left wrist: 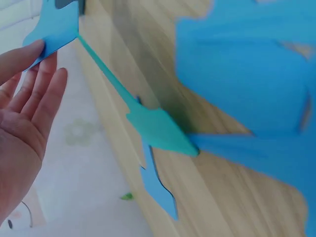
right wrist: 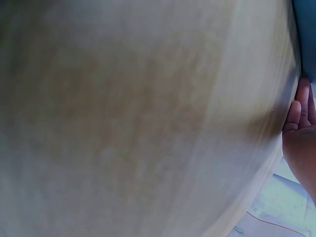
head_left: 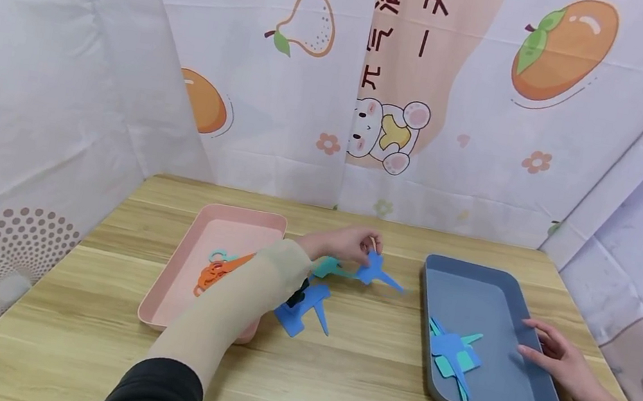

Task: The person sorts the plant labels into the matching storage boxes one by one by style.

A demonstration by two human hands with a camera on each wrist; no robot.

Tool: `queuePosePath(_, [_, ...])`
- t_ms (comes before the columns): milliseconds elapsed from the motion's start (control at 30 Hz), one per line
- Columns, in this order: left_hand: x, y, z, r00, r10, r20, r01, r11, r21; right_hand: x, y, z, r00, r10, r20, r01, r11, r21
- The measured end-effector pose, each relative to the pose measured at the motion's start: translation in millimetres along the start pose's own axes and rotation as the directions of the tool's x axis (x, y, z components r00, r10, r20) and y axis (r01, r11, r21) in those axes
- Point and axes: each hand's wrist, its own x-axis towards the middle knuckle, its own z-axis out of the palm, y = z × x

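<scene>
My left hand (head_left: 355, 242) pinches a blue T-shaped plant label (head_left: 373, 267) between thumb and fingers, over the table between two trays. Close by it is a teal plant label (head_left: 328, 267), which in the left wrist view overlaps another blue label (left wrist: 159, 185). More blue labels (head_left: 319, 295) lie under the left wrist, partly hidden by it. My right hand (head_left: 558, 361) rests at the right rim of the grey-blue tray (head_left: 499, 292), index finger and thumb extended over the edge. Inside that tray, a pile of blue and teal labels (head_left: 451, 353) lies at the left.
On the left stands a pink tray (head_left: 243, 216) holding orange pieces (head_left: 213, 274) and a teal ring-ended piece (head_left: 219, 255); the left forearm covers part of it. Behind the wooden table (head_left: 340, 400) hangs a printed curtain (head_left: 285, 111).
</scene>
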Motion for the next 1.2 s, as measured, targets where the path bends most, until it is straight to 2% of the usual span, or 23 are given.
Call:
queuePosePath(133, [5.5,10.6,2.0,0.998,0.045,-0.051,-0.044,0.999,0.009,1.5,-0.8,0.8,1.0,0.001,-0.004,-0.001,1.0,-0.009])
queuePosePath(267, [10.1,19.3,3.0,0.993,0.099,-0.07,-0.1,0.995,-0.016,2.6,-1.3,0.4,1.0,-0.006,-0.01,0.006,1.0,0.0])
queuePosePath(567, [17.9,42.7,15.0,0.989,0.113,-0.099,-0.12,0.99,-0.073,1.2,-7.4,-1.1,0.999,0.022,0.03,-0.022,1.0,0.012])
queuePosePath(700, [27.6,52.2,28.7,0.983,0.149,-0.103,-0.159,0.982,-0.097,0.4,-8.6,-1.1,0.999,0.034,0.039,-0.034,0.999,0.008])
queuePosePath(833, [39.7,59.2,48.4,0.978,0.191,-0.077,-0.197,0.978,-0.075,0.1,-7.9,-1.5,0.999,0.036,0.039,-0.036,0.999,0.005])
queuePosePath(1000, [49.5,66.6,73.8,0.983,0.182,-0.006,-0.182,0.981,-0.063,0.0,-6.3,-2.1,0.999,0.032,0.036,-0.032,0.999,0.007])
queuePosePath(1100, [53.7,68.6,87.4,0.984,0.177,0.029,-0.174,0.982,-0.071,-0.6,-5.0,-1.6,1.0,0.013,0.026,-0.014,1.0,0.01])
queuePosePath(1200, [57.2,69.3,98.4,0.981,0.185,0.052,-0.182,0.982,-0.042,-0.7,-3.5,-1.3,1.0,-0.019,0.012,0.019,1.0,0.016])
